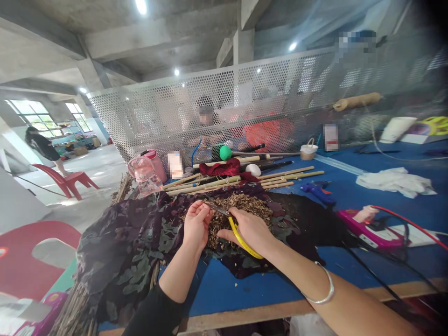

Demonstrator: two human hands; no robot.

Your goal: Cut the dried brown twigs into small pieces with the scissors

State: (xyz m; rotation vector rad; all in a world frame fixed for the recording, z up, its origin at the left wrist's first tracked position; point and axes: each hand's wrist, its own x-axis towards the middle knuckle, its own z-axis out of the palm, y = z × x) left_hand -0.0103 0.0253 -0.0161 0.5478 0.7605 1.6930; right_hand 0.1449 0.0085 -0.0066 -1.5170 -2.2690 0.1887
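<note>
My right hand (250, 228) grips a pair of scissors with yellow handles (241, 237). The dark blades point left, toward the fingertips of my left hand (199, 221). That hand is pinched closed, and whatever its fingers hold is too small to make out. Beneath both hands lies a heap of brown dried plant bits (245, 207), piled on a dark patterned cloth (140, 242). The cloth spreads over the blue table (224, 289) and drapes off to the left, with a bundle of dry stalks (75, 303) showing under it.
Behind the heap lie several bamboo sticks (290, 175), a green ball (225, 152) and a pink bag (150, 168). To the right are a blue glue gun (318, 191), a magenta power strip (371, 228) with cables, and white cloth (397, 182). A perforated metal screen (168, 112) stands behind; a person sits beyond it.
</note>
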